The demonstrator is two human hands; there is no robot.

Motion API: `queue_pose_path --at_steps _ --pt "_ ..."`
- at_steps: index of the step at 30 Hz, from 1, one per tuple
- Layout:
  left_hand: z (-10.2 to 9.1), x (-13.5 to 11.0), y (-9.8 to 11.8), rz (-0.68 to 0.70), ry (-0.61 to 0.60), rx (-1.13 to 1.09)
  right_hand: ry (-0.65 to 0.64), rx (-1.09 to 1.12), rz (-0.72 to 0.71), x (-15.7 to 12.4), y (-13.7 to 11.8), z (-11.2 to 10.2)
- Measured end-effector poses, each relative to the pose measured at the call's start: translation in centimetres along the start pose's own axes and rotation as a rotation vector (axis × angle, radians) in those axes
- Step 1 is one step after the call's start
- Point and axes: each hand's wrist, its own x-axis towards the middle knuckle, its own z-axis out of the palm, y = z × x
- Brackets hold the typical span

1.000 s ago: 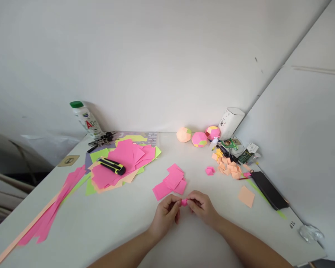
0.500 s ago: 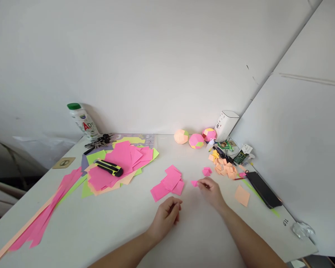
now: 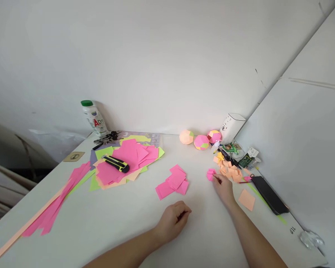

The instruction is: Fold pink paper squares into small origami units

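Note:
My right hand [image 3: 224, 188] is closed, its fingertips touching a little cluster of folded pink paper pieces [image 3: 211, 174]; a small folded pink piece seems pinched there, partly hidden by the fingers. Curled near the front of the table, my left hand [image 3: 173, 219] has thumb and forefinger together, and nothing shows in it. Beyond that hand lie several overlapping pink paper squares [image 3: 176, 179]. Folded peach paper pieces [image 3: 233, 172] form a heap just past my right hand, and a flat peach square [image 3: 247, 200] lies to its right.
A box cutter [image 3: 116, 163] rests on a spread of coloured paper [image 3: 134, 152]. Long paper strips [image 3: 58, 203] lie on the left. At the back stand a white bottle [image 3: 96, 121], paper balls [image 3: 201, 142] and a white holder [image 3: 232, 128]. A black case [image 3: 269, 194] lies at right.
My right hand has moved away from me with the small pink piece, up to the folded pink cluster. My left fingers have drawn closer together. The view has shifted slightly.

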Motion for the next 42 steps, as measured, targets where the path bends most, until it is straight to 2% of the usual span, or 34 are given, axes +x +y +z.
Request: queue_pose_path --at_steps 3,5,8,10,12,14,16,21,25,28,32,37,39,40,42 --pt "-0.1 0.1 0.2 0.028 -0.002 0.019 0.034 -0.019 -0.003 -0.2 -0.1 0.0" --pt "-0.2 0.2 0.4 0.049 -0.001 0.03 0.084 -0.034 -0.062 -0.6 -0.4 0.0" --pt "-0.2 0.3 0.7 0.075 0.005 0.045 0.149 -0.052 -0.359 -1.4 -1.6 0.3" --pt "-0.2 0.3 0.7 0.103 0.012 0.062 0.089 -0.033 -0.559 -1.8 -2.7 0.7" --pt "-0.1 0.3 0.7 0.127 0.02 0.085 -0.064 -0.062 -0.768 -2.1 -4.0 1.4" --pt "0.0 0.3 0.6 0.143 0.027 0.106 -0.223 -0.133 -0.914 -2.2 -5.1 2.0" --pt "0.1 0.3 0.5 0.152 0.032 0.118 -0.313 -0.192 -1.03 -2.1 -6.0 2.2" --pt "0.1 0.4 0.5 0.164 0.033 0.116 -0.427 -0.358 -1.261 -0.8 -7.6 2.4" --pt "0.1 0.3 0.4 0.155 0.042 0.08 -0.424 -0.34 -1.406 0.3 -8.2 3.7" --pt "0.2 0.3 0.5 0.162 0.061 0.04 -0.398 -0.279 -1.364 0.5 -8.4 4.9" --pt "0.2 0.3 0.6 0.167 0.122 -0.085 -0.281 -0.05 -1.066 0.2 -9.5 5.2" --pt "0.0 0.6 0.4 0.035 0.164 -0.309 -0.266 0.25 -0.626 -0.6 -11.2 2.7" --pt "-0.1 0.7 0.5 -0.058 0.147 -0.474 -0.319 0.299 -0.45 -1.3 -11.2 1.3" --pt "-0.2 0.7 0.5 -0.098 0.133 -0.567 -0.33 0.304 -0.397 -1.8 -11.0 0.6" --pt "-0.5 0.7 0.8 -0.138 0.116 -0.735 -0.25 0.268 -0.414 -3.0 -10.5 -0.3"
